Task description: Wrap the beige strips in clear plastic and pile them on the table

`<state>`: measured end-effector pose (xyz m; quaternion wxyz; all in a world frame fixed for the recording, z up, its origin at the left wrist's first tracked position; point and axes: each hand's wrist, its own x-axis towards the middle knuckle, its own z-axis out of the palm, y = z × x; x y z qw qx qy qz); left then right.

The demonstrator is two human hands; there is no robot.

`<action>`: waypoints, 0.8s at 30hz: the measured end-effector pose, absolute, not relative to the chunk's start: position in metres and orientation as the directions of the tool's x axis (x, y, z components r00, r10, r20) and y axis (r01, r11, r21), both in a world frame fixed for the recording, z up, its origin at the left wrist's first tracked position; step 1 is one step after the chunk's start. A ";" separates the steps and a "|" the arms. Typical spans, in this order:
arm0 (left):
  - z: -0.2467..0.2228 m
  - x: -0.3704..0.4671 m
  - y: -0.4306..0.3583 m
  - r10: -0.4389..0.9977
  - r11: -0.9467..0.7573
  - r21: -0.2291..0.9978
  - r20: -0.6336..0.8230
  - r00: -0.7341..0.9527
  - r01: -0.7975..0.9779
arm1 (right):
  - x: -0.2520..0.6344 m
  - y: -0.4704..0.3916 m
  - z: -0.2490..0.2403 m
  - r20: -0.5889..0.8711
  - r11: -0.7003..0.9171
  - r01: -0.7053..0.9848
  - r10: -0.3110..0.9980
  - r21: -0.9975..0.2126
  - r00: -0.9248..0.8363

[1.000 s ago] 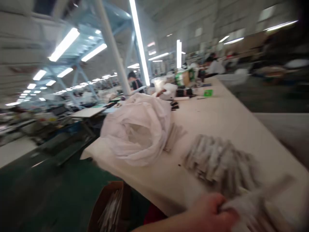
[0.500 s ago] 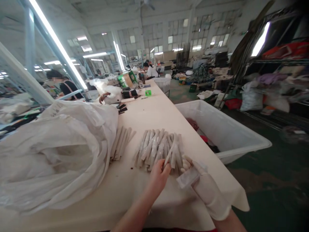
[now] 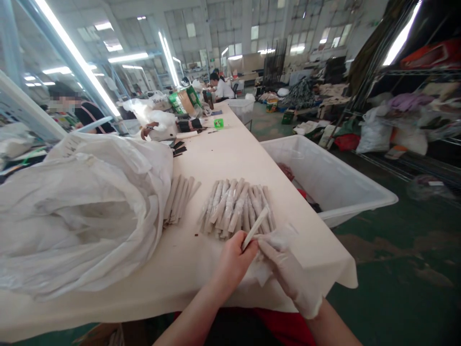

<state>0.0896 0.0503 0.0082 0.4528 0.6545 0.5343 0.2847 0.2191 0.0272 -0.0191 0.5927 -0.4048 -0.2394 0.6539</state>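
Observation:
My bare left hand (image 3: 234, 254) is closed around a narrow pale strip (image 3: 256, 226), which sticks up from the fist at a slant. My right hand (image 3: 291, 276), in a white glove, pinches a thin piece of clear plastic film (image 3: 284, 235) right beside the left fist. The film is crumpled around the fingers, and part of it hangs below them. Whether it goes around the strip's lower end is hidden. Just beyond both hands lies a pile of similar strips (image 3: 228, 211), many with shiny film around them. Further left is a smaller bunch of beige strips (image 3: 179, 199).
A large white sack (image 3: 86, 230) covers the left of the cloth-covered table (image 3: 223, 158). Off the right edge stands a white plastic bin (image 3: 345, 185) with dark and red items inside. Bags and a green box (image 3: 185, 101) lie farther back. Other people sit in the background.
My right hand has moved left to meet my left hand, bringing the film against it. The strip stays in my left hand. My view has tipped slightly downward.

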 end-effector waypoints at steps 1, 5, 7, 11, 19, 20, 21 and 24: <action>0.011 0.088 0.050 0.954 -0.028 0.900 -0.106 0.282 0.435 | 0.218 0.027 -0.019 -0.254 -0.185 -0.544 0.966 -0.818 0.054; 0.014 0.071 0.043 0.914 -0.046 0.914 -0.124 0.385 0.403 | 0.224 0.034 -0.019 -0.295 -0.147 -0.605 0.943 -0.782 0.152; 0.014 0.061 0.038 0.896 -0.061 0.888 -0.153 0.417 0.456 | 0.229 0.040 -0.017 -0.274 -0.110 -0.670 0.951 -0.735 0.143; 0.018 0.048 0.031 0.883 -0.137 0.794 -0.173 0.437 0.592 | 0.230 0.045 -0.011 -0.343 -0.136 -0.706 0.926 -0.695 0.159; 0.023 0.046 0.038 0.905 -0.206 0.604 -0.182 0.385 0.770 | 0.238 0.038 -0.019 -0.389 -0.244 -0.435 0.877 -0.867 0.281; 0.022 0.048 0.039 0.913 -0.215 0.579 -0.166 0.372 0.786 | 0.237 0.036 -0.021 -0.407 -0.276 -0.395 0.862 -0.876 0.302; 0.022 0.050 0.040 0.919 -0.227 0.557 -0.149 0.365 0.799 | 0.235 0.034 -0.021 -0.419 -0.301 -0.365 0.855 -0.881 0.306; 0.021 0.056 0.041 0.924 -0.263 0.534 -0.101 0.369 0.804 | 0.227 0.031 -0.021 -0.359 -0.280 -0.336 0.912 -0.899 0.200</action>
